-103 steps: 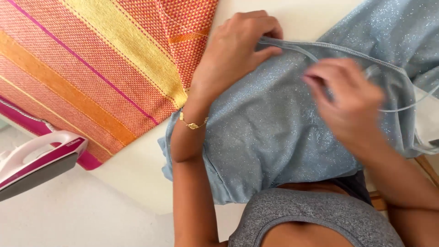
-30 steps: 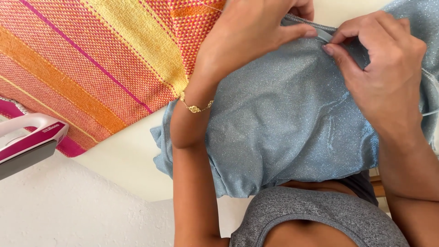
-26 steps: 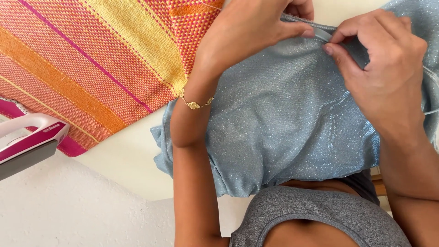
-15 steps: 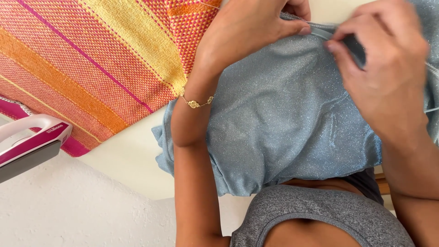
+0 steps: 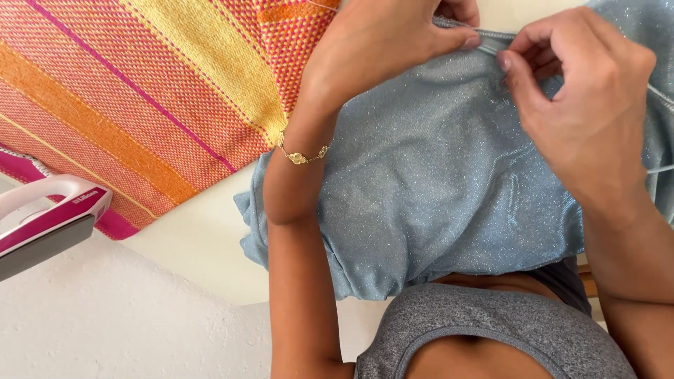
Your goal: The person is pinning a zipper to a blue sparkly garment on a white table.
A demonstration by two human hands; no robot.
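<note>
While the striped woven cloth (image 5: 140,91) in orange, yellow and pink fills the far left of the scene, its near edge runs on a slant down to the left and leaves a bare wedge of cream board cover (image 5: 203,245) beside it. That wedge is the only open room I have on the left; it narrows toward the far side, where the stripes meet my garment. Nearer than the board lies a pale rough floor (image 5: 126,323).

Spread across the middle and right is the glittery light-blue top (image 5: 435,189), and its right side runs out of view. Its near hem hangs bunched over the board's near edge, against my grey top (image 5: 505,337), and its left edge is rumpled just beside my left forearm.

At the far edge of the blue top, my left hand (image 5: 379,49) rests on the fabric with thumb and forefinger closed on the ribbed trim. My right hand (image 5: 583,98) is just beside it, fingers curled, thumb and forefinger pinched shut on the same trim; the two pinches nearly touch.

A white and pink iron (image 5: 49,217) sits at the left border, well apart from both hands. A thin gold bracelet (image 5: 303,156) circles my left wrist.
</note>
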